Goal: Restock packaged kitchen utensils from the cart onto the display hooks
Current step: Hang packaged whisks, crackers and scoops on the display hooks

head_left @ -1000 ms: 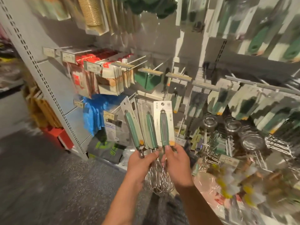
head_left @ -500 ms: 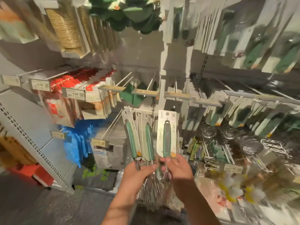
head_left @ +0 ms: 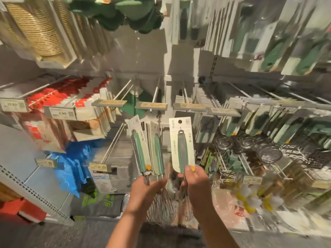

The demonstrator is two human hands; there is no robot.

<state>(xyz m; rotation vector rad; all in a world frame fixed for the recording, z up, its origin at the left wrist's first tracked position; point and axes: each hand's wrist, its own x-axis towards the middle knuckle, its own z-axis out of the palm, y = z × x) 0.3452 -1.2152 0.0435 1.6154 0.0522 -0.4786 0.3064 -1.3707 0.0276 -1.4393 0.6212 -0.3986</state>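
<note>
My right hand (head_left: 196,183) grips one packaged whisk (head_left: 182,145) by the base of its green handle, its white card upright with the hang hole at the top. My left hand (head_left: 145,192) holds two more packaged whisks (head_left: 146,149) by their metal necks, fanned to the left; the wire heads (head_left: 161,206) hang below both hands. Just above the cards, bare display hooks (head_left: 155,92) with grey price tags (head_left: 151,105) stick out from the white back panel.
Full hooks of green-handled utensil packs (head_left: 268,120) run to the right, with metal strainers (head_left: 268,154) below. Red and white packs (head_left: 71,104) and blue bags (head_left: 71,163) hang left. Woven mats (head_left: 35,29) hang overhead. A perforated shelf upright (head_left: 32,194) stands lower left.
The view has tilted up and closer to the hooks. My right hand has drawn its whisk away to the right from the two in my left hand and raised it.
</note>
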